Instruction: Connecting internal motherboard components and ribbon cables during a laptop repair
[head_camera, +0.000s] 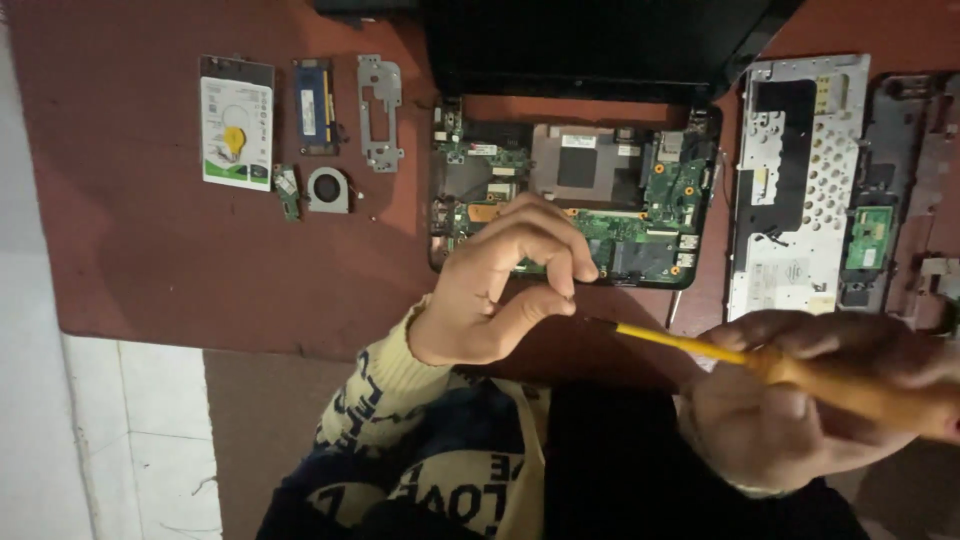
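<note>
Left hand (495, 285) pinches something too small to tell near the opened laptop's motherboard (590, 205), right hand (800, 400) gripping a yellow screwdriver (700, 348) tip-first toward the pinch

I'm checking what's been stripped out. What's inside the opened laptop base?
Inside the laptop base: a green motherboard and grey metal plate. The left hand covers the lower-left part.

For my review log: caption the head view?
Right hand holds a yellow screwdriver; left hand pinches above an opened laptop.
</note>
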